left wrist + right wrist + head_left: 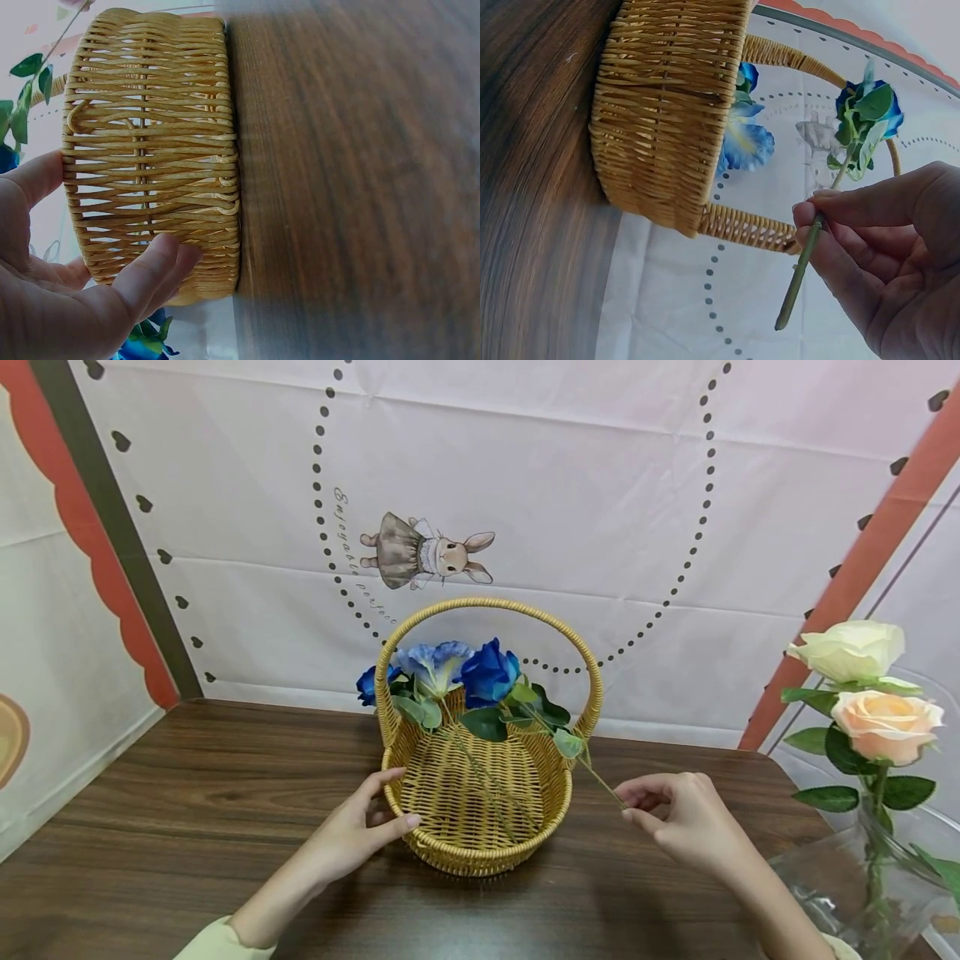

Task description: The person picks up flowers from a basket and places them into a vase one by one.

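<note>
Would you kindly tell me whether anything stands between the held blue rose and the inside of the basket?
Nothing visible blocks the blue rose in the right hand from the open near side of the basket; thin stems slant across its inside.

The person wears a top with pale yellow-green sleeves; the left sleeve (227, 941) is plain, light cloth with a smooth, loose-looking edge ending on the forearm. Only a small corner of the matching right sleeve (843, 948) shows. Both hands are bare, with slim fingers (393, 831) and short nails.
</note>
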{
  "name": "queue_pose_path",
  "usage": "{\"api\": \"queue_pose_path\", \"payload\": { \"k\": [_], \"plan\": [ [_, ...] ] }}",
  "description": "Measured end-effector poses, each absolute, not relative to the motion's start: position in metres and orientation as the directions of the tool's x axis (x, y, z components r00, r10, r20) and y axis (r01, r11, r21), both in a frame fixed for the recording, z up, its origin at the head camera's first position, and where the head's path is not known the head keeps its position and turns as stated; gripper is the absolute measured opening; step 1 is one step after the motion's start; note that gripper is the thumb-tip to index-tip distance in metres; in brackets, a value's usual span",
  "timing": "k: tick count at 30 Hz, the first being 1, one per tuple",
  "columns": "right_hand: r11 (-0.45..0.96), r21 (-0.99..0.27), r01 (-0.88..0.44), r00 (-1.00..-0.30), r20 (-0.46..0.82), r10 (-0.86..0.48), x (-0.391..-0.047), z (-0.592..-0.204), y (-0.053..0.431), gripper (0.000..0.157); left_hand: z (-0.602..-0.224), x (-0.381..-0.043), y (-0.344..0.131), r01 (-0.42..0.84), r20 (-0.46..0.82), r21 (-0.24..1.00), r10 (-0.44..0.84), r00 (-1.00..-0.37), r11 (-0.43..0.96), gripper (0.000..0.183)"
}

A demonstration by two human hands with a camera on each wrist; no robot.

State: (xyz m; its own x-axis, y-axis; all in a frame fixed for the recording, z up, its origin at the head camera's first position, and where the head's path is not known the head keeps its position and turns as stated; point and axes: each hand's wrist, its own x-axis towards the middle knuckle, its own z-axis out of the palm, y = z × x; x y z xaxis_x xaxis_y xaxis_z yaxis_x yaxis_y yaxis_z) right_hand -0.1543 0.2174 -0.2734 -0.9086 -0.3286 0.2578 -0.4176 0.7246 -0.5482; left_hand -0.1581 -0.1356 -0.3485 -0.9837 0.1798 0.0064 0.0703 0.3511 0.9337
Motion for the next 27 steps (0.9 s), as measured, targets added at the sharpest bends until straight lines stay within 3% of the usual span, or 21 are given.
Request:
{"api": "queue_pose_path", "payload": {
  "k": [18, 27],
  "plan": [
    [0.788, -0.419, -0.45, -0.872, 0.396, -0.287, -0.125, -0.279, 0.266, 0.025, -0.349, -0.156, -0.135, 0.069, 0.003, 0.934, 0.187, -0.982, 0.35, 0.067],
    [0.857, -0.392, -0.335, -0.898, 0.407, -0.165, -0.112, -0.273, 0.288, 0.031, -0.349, -0.157, -0.134, 0.059, 0.002, 0.939, 0.166, -0.986, 0.338, 0.064]
  ]
}}
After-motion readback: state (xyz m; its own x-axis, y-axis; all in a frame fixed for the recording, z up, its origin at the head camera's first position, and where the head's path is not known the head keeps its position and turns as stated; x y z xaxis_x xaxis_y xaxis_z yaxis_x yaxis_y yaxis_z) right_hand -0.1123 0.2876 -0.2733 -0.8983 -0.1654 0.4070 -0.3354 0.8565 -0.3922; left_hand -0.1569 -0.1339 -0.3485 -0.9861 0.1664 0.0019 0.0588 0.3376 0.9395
